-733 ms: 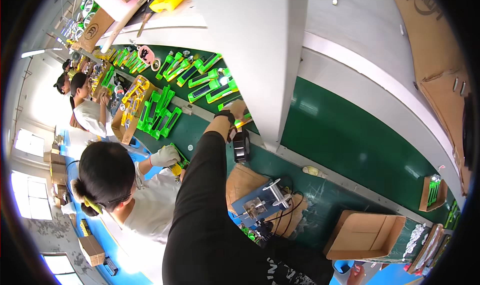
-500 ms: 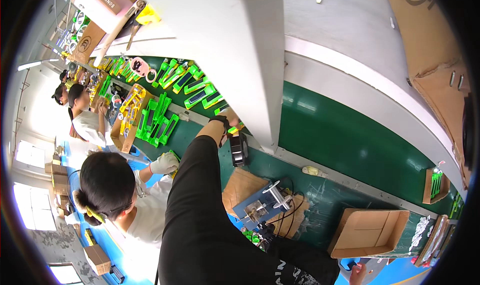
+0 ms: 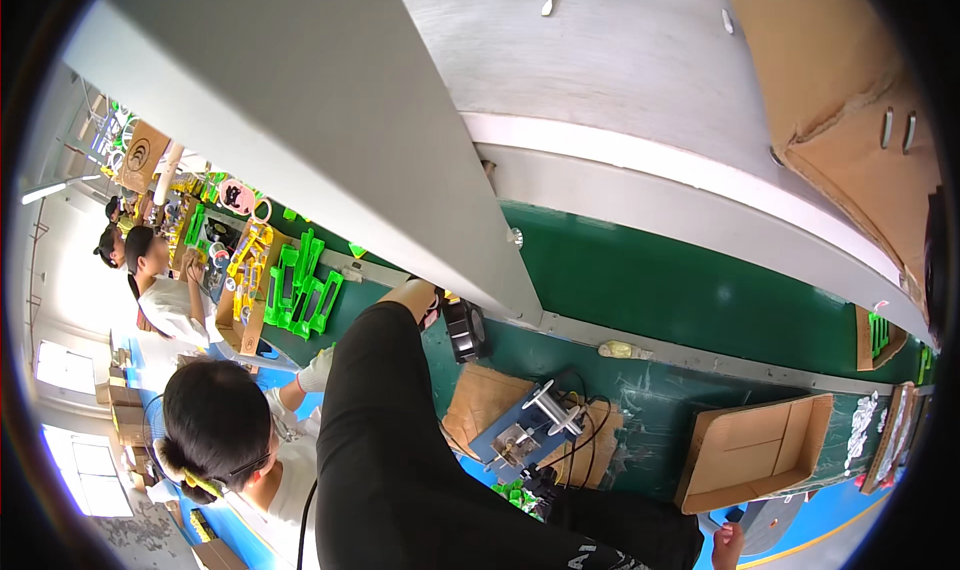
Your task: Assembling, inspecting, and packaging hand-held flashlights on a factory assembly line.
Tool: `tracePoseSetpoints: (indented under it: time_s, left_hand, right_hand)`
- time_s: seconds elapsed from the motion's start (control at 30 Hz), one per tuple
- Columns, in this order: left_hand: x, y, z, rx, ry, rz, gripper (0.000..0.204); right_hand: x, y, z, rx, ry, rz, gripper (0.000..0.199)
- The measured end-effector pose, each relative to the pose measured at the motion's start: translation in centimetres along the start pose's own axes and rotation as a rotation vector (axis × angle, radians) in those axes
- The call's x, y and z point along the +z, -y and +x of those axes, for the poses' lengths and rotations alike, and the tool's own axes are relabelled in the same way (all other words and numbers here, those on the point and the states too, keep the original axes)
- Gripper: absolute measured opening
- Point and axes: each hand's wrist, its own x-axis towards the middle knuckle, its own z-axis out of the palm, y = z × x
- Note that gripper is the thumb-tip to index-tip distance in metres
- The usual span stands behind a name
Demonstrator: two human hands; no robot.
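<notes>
Left hand reaches far under the grey shelf, beside a black roll — its grip hidden, cannot tell. Right hand hangs near, loosely curled, holding nothing — well apart from the roll.

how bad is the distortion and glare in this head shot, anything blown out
Head view: strong fisheye, the grey slanted panel and green conveyor belt bow toward the dark rim; the windows at far left are blown out white; the centre is sharp, and the black-sleeved left arm reads dark.
</notes>
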Motion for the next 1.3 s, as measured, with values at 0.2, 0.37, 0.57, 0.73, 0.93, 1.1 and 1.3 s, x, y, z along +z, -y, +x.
tracePoseSetpoints:
  time_s: [0.2, 0.37, 0.57, 0.73, 0.93, 1.1, 1.3]
  left_hand:
    - [0.3, 0.6, -1.7, 0.002, -0.019, 0.033, 0.075]
    - [-0.9, 1.0, -1.8, 0.011, -0.080, 0.063, 0.075]
    - [-1.8, 0.1, -0.9, 0.055, -0.158, 0.081, 0.076]
    - [-1.7, -0.2, -0.4, 0.079, -0.215, 0.082, 0.076]
    - [-1.8, 1.2, 0.0, 0.076, -0.291, 0.094, 0.077]
    - [-2.0, 2.2, 0.9, 0.091, -0.350, 0.104, 0.078]
    - [-0.6, 4.8, -1.1, 0.072, -0.364, 0.125, 0.078]
  right_hand:
    - [1.3, -1.4, -0.7, -0.097, -0.029, 0.077, 0.019]
    - [2.0, 0.1, -0.8, -0.097, -0.002, 0.061, 0.028]
    - [1.8, 1.0, -1.4, 0.022, 0.013, 0.142, 0.028]
    - [1.2, 1.8, -2.2, 0.081, -0.016, 0.097, 0.025]
    - [1.4, 0.9, -1.9, 0.029, -0.031, 0.066, 0.023]
    - [1.8, -0.6, -2.7, 0.046, -0.033, 0.134, 0.023]
    - [1.1, 0.5, -2.9, 0.078, -0.004, 0.124, 0.024]
